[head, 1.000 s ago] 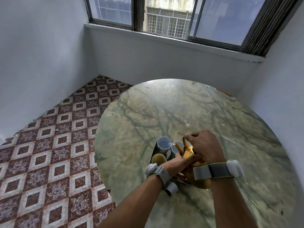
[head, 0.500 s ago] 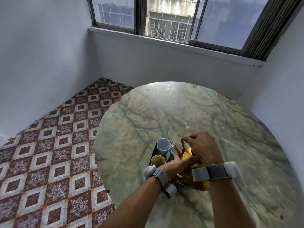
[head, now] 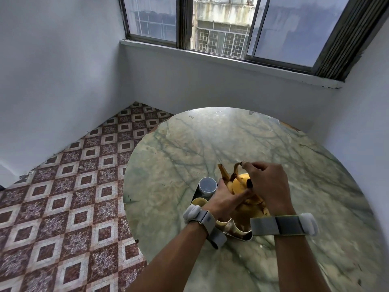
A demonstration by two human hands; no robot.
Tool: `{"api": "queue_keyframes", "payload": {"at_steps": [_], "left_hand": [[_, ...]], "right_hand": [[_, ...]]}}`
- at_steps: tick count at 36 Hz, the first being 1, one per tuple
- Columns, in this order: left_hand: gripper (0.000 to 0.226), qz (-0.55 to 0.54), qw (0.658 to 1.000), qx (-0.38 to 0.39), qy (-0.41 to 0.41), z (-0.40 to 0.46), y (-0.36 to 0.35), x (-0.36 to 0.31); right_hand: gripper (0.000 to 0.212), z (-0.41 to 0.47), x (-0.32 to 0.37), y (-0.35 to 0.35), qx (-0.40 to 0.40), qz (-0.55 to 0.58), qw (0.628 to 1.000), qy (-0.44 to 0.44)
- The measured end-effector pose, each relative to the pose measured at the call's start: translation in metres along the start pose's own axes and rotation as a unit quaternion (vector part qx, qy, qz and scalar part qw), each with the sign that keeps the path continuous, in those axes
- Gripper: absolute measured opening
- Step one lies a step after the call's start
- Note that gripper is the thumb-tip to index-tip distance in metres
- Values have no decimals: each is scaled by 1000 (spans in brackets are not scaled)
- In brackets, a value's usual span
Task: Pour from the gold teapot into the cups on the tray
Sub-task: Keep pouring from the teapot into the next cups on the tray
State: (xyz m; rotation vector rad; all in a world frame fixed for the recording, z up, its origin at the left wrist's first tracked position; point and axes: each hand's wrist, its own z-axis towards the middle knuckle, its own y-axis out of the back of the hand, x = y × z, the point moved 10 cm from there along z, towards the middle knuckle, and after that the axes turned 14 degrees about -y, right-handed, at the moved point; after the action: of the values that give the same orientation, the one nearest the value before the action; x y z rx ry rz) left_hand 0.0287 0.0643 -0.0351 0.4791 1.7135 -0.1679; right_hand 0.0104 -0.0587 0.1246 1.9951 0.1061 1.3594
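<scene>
The gold teapot (head: 242,186) is held above the tray (head: 237,233), nearly upright, its spout pointing up and away to the left. My right hand (head: 267,182) grips its curved top handle. My left hand (head: 227,198) presses against the pot's left side and lid. A white cup (head: 207,186) stands on the tray's far left end, with a yellow cup (head: 199,202) just nearer; my hands hide any other cups. No stream shows at the spout.
The tray sits near the left edge of a round green marble table (head: 273,144). Patterned floor tiles (head: 73,197) lie to the left. White walls and a window (head: 221,28) close the far side and right.
The teapot has been tipped back from its pouring tilt over the cups and lifted, its spout now pointing upward. Both hands rose with it.
</scene>
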Motion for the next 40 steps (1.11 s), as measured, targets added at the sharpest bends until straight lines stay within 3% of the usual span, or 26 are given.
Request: {"api": "queue_keyframes", "payload": {"at_steps": [6,13,17,25,34,40], "left_hand": [[144,-1,1000,7,23,-12,-5,-9],[168,-26,996,4,89,-31,-24,32],[157,-26,993,13,118,-50,-31,46],[172,-76,986,4,151,-77,-38,65],[161,-111,978,40,171,-87,-35,77],[170,-108,975,82,176,-89,-27,73]], "right_hand": [[20,-9,13,9,20,-1,999,42],[21,-19,-5,-4,84,-43,994,52],[18,-21,-21,-17,110,-65,991,41],[21,-27,-42,-44,156,-111,981,33],[21,-34,-42,-63,157,-143,977,32],[18,-36,-41,-67,137,-147,980,10]]}}
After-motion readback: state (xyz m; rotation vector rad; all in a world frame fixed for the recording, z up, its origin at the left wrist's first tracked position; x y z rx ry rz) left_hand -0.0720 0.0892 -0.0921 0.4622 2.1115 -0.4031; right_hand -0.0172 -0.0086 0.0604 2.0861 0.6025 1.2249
